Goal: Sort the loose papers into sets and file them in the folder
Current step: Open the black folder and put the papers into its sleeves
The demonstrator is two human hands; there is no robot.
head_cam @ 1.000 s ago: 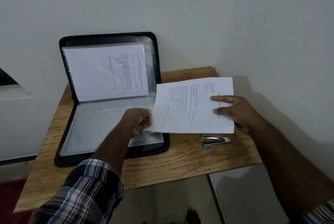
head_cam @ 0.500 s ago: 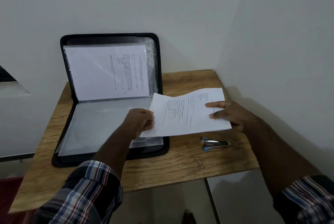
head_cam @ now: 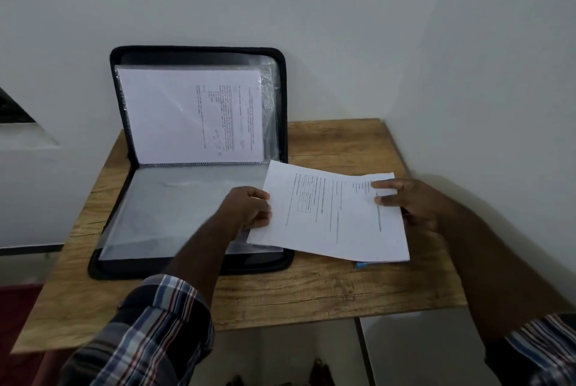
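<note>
Both hands hold the paper (head_cam: 336,214) low beside the open folder (head_cam: 199,167).
Left hand (head_cam: 249,209) pinches its edge; right hand (head_cam: 405,201) grips the far end, to slide it in.

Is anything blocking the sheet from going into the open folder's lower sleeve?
Nothing visible lies on the lower sleeve. The left hand and right hand hold the sheet beside it, its left edge already overlapping the folder.
</note>
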